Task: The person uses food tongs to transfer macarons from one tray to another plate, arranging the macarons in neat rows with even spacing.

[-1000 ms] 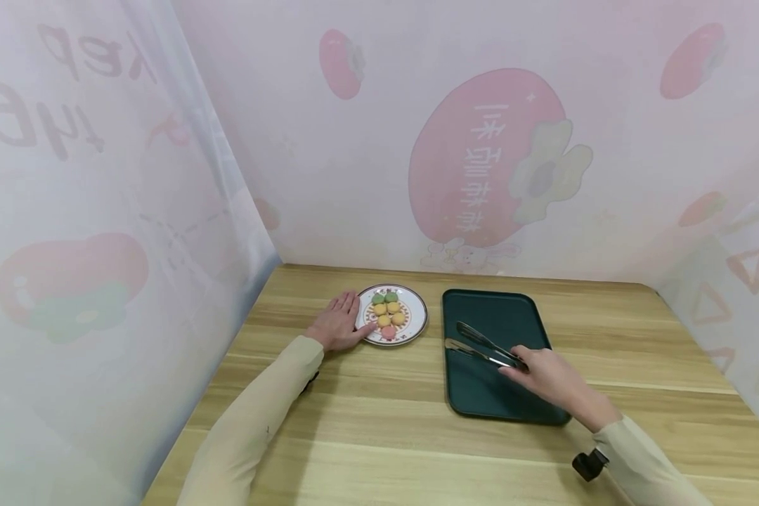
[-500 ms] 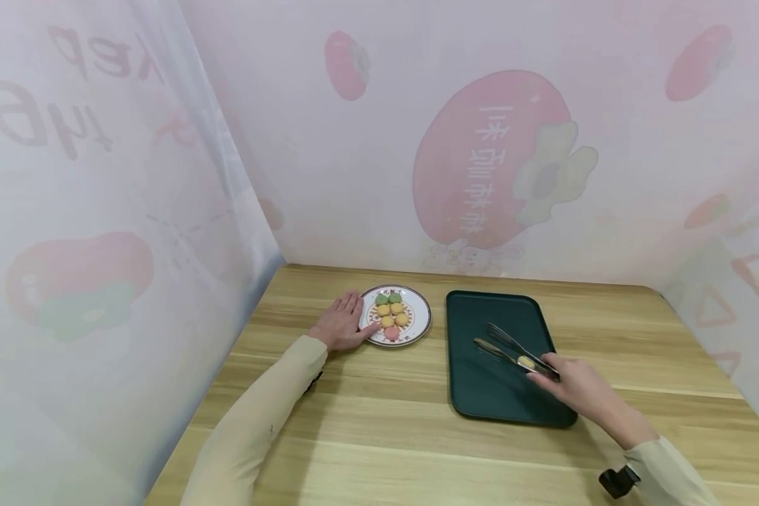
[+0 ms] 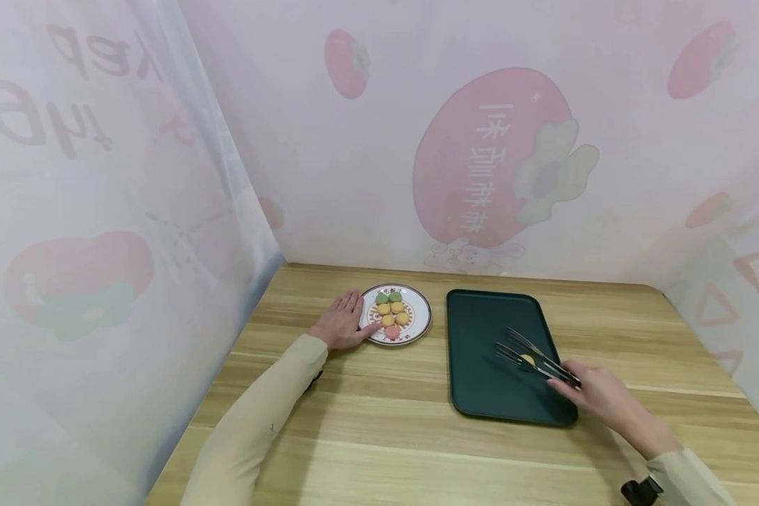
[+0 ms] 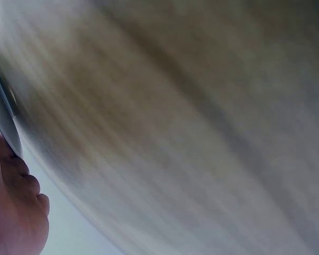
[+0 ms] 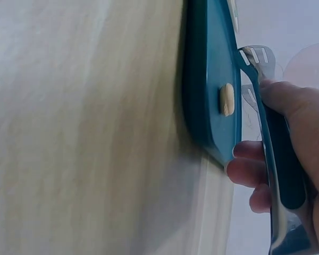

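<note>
My right hand grips metal serving tongs with slotted ends over the right part of a dark green tray. The two tong arms stand apart. One yellow macaron lies on the tray, seen below the tongs in the right wrist view and between their arms in the head view. At the left, my left hand rests at the edge of a white plate, fingers straight along it and thumb over its rim. Green macarons, several yellow macarons and a pink macaron sit on this plate.
Plate and tray stand side by side on a wooden table, with a narrow strip of wood between them. Pale printed curtains rise behind the table and along both sides.
My right hand has moved right and toward me with the tongs, whose ends now lie farther right over the tray. A yellow macaron has come into view there. My left hand stays at the plate.
</note>
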A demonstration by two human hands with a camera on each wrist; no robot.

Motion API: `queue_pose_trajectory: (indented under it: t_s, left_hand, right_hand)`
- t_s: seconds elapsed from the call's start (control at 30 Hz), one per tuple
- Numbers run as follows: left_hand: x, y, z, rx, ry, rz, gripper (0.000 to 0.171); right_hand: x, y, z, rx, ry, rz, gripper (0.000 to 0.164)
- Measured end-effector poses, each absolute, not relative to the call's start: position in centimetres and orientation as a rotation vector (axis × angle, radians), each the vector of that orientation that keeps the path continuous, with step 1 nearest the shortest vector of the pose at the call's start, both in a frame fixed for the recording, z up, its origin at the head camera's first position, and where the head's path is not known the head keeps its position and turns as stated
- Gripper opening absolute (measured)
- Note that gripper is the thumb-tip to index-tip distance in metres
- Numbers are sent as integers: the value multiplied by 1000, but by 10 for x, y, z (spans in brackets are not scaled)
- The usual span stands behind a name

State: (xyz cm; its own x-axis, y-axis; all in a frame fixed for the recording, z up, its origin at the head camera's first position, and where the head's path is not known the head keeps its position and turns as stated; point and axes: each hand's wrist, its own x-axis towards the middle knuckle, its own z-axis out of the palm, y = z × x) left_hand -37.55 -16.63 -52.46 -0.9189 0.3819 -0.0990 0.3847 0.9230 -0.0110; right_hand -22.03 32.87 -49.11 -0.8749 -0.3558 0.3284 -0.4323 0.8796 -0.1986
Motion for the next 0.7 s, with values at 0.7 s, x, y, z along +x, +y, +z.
queue_pose_trajectory:
  t_s: [0.7]
  left_hand:
    - [-374,-165,-523,601,2991,-39,97]
  right_hand:
    - [-209,348,-500,540,-2771,388,23]
